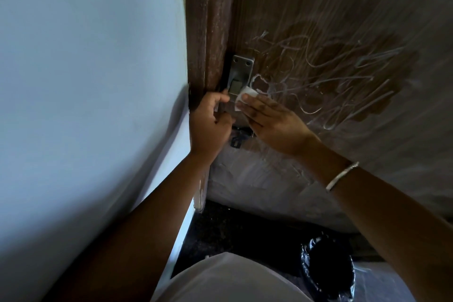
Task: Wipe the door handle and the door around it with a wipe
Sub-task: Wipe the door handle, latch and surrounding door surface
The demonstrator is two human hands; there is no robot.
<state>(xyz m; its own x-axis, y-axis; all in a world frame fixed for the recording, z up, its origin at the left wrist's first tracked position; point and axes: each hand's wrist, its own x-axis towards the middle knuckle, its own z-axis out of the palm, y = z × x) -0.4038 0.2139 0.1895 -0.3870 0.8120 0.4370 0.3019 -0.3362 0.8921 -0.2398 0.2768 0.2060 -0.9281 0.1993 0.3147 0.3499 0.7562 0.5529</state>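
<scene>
A brown wooden door (pixel 343 19) fills the upper right, marked with pale scribbled lines near its lock. A metal handle plate (pixel 241 73) is screwed to the door's left edge. My left hand (pixel 210 125) is closed around the handle, which it hides. My right hand (pixel 272 122) lies flat, its fingertips pressing a small white wipe (pixel 247 94) against the door just right of the plate. A dark latch part (pixel 239 138) shows below, between my hands.
A pale wall (pixel 85 81) stands on the left, meeting the dark door frame (pixel 208 32). Below lies a dark floor (pixel 232 228), with a bin lined in black plastic (pixel 328 270) at the lower right. A thin bracelet circles my right wrist.
</scene>
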